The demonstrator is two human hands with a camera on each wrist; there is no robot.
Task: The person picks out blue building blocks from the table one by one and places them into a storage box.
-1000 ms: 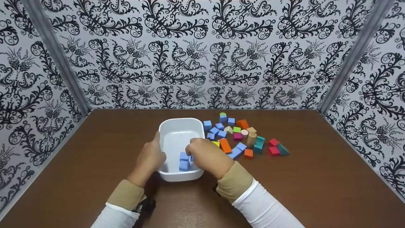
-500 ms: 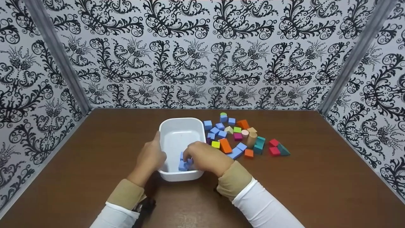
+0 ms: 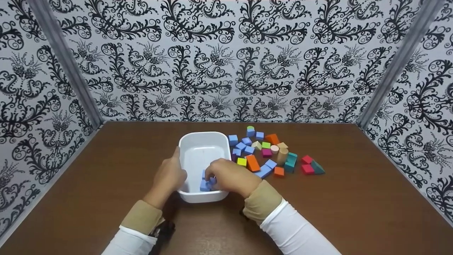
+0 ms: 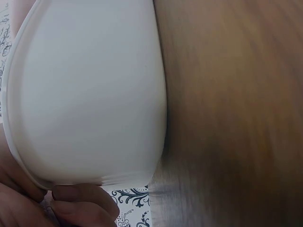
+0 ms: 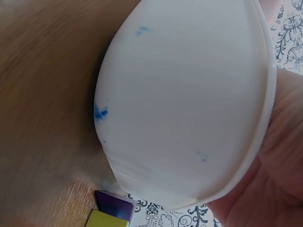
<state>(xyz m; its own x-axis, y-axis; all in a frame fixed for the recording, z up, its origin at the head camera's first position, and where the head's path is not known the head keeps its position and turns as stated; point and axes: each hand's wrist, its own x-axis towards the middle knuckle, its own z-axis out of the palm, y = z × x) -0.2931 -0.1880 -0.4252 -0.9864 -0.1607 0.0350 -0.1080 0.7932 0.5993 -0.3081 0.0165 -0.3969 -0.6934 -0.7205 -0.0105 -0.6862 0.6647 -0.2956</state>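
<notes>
A white rectangular plastic tub (image 3: 203,198) stands on the brown table. My left hand (image 3: 167,176) grips its left rim, thumb over the inside and fingers along the outer wall. In the left wrist view the fingers (image 4: 80,208) show under the tub's rim. My right hand (image 3: 235,176) reaches over the right rim into the tub, fingers bent down at several blue blocks (image 3: 204,185) in its near right corner. It pinches one of these blue blocks, partly hidden by the fingers. The right wrist view shows mostly the tub's outer wall (image 5: 184,104) and part of the palm.
Right of the tub lie many loose blocks: blue cubes (image 3: 249,149), a yellow block (image 3: 241,162), an orange bar (image 3: 253,163), a wooden cylinder (image 3: 282,156), teal blocks (image 3: 290,163), red blocks (image 3: 307,169) and a green triangle (image 3: 317,167). Patterned walls (image 3: 226,71) enclose the table.
The right hand has shifted slightly left, bringing its fingertips in among the blue blocks in the tub. The left hand stays on the rim. Little differs from half a second ago.
</notes>
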